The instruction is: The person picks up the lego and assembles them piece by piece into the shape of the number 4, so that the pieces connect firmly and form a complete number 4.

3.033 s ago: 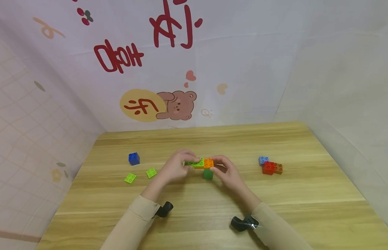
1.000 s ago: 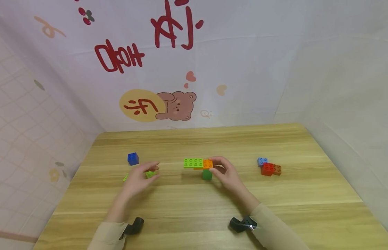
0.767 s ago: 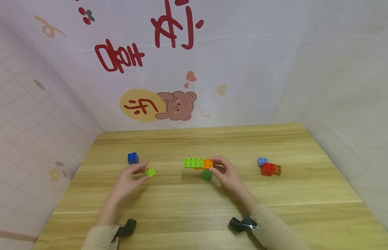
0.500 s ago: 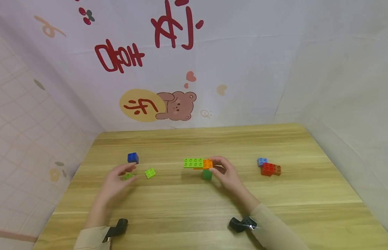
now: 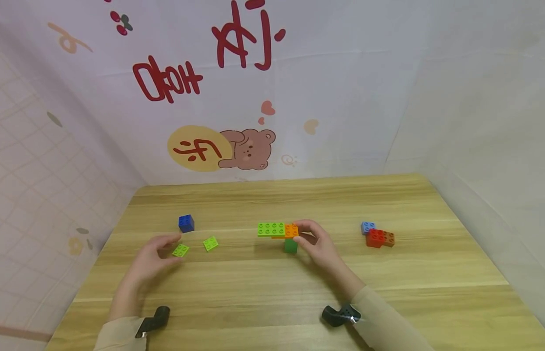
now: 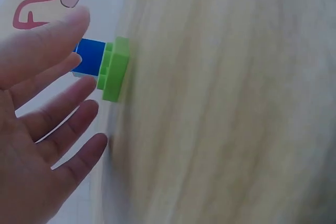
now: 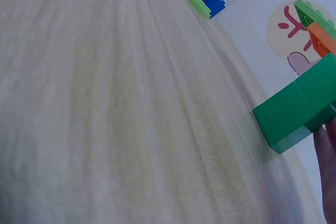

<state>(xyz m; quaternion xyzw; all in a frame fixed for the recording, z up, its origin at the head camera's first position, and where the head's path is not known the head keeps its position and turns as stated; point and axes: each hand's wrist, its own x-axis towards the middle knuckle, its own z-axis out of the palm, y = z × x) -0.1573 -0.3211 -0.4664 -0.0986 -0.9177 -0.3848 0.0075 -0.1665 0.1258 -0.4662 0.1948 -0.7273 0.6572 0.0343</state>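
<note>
My left hand (image 5: pixel 148 257) is at the left of the table, fingers and thumb apart around a small lime-green 2x2 plate brick (image 5: pixel 181 250). In the left wrist view a lime-green plate brick (image 6: pixel 114 72) is just beyond the relaxed fingertips. With my right hand (image 5: pixel 318 243) I grip the right end of a toy brick stack. It has a long lime-green plate (image 5: pixel 271 229) on top, overhanging leftward, an orange plate (image 5: pixel 292 230) under it, and green bricks (image 7: pixel 299 100) below. Some right fingers are hidden behind the stack.
Another lime-green 2x2 plate (image 5: pixel 211 243) and a dark blue brick (image 5: pixel 186 223) lie beyond the left hand. On the right are a light blue brick (image 5: pixel 368 227), a red brick (image 5: pixel 375 238) and a brown brick (image 5: pixel 388 238). Patterned cloth (image 5: pixel 342 97) hangs behind the wooden table (image 5: pixel 263 302).
My left hand has let go of the long lime-green plate and moved left, past the nearer lime-green 2x2 plate to the farther-left one. My right hand stays on the stack.
</note>
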